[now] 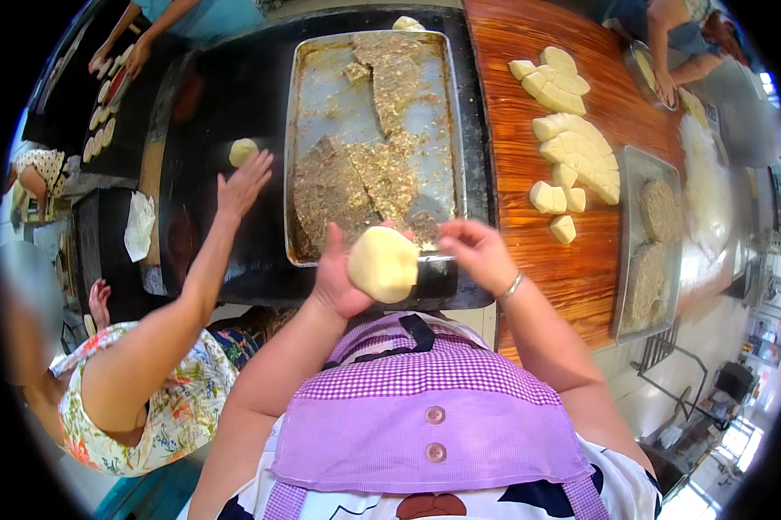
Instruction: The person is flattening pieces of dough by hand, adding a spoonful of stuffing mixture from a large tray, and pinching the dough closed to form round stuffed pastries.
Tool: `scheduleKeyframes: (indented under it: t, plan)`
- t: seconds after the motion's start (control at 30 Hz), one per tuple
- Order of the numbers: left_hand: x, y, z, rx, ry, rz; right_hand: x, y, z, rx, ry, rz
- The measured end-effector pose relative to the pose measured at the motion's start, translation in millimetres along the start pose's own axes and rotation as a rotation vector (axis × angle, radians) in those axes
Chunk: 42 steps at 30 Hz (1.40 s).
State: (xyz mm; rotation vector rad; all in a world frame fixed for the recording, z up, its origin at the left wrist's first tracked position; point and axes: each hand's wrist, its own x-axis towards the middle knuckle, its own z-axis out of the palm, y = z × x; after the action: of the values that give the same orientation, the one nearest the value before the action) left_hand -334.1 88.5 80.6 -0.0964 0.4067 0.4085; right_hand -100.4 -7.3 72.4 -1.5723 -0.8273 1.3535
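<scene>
A flattened round of pale dough (383,265) rests on the palm and fingers of my left hand (337,279), which holds it over the near edge of the tray. The thumb stands up at the side of the dough. My right hand (481,254) is just right of the dough and apart from it, its fingers curled in to the thumb. Whether something small is between those fingertips cannot be made out. Beyond both hands lies a large metal tray (438,113) with a crumbly brown filling (356,178) spread in uneven slabs.
Cut dough pieces (577,156) lie on the wooden table (520,95) at right, beside a smaller tray (626,260) with brown filling mounds. At left, a co-worker's hand (247,184) reaches to a dough ball (243,152) on the black table (226,95). Other people work at the far corners.
</scene>
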Motion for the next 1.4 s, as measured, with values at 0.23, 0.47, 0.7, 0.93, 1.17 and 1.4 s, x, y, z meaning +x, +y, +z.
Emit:
scheduleKeyframes:
  t: [0.23,0.47,0.7,0.93,1.17,1.4]
  plan:
    - [-40.3,21.9,-20.9,-0.062,0.074,0.11,58.9,32.4,0.8,-1.076,-0.093,-0.318]
    - [-41.1,19.5,-32.6,-0.042,0.286,0.195,92.4,58.5,8.9,-1.03,-0.175,-0.082]
    - [-3.8,29.0,-28.8,0.101,0.27,0.23,53.8,-49.2,41.2,-0.986,-0.151,-0.18]
    - [30.7,19.5,-6.3,0.147,0.099,0.239,49.0,-98.4,94.7,-1.366,-0.222,-0.449]
    - [16.1,25.3,19.3,0.075,0.058,0.199,55.0,-52.2,52.6,-0.267,0.06,-0.405]
    - [34.7,5.5,2.1,0.175,0.208,0.463,43.8,-36.3,113.1,0.896,-0.069,0.159]
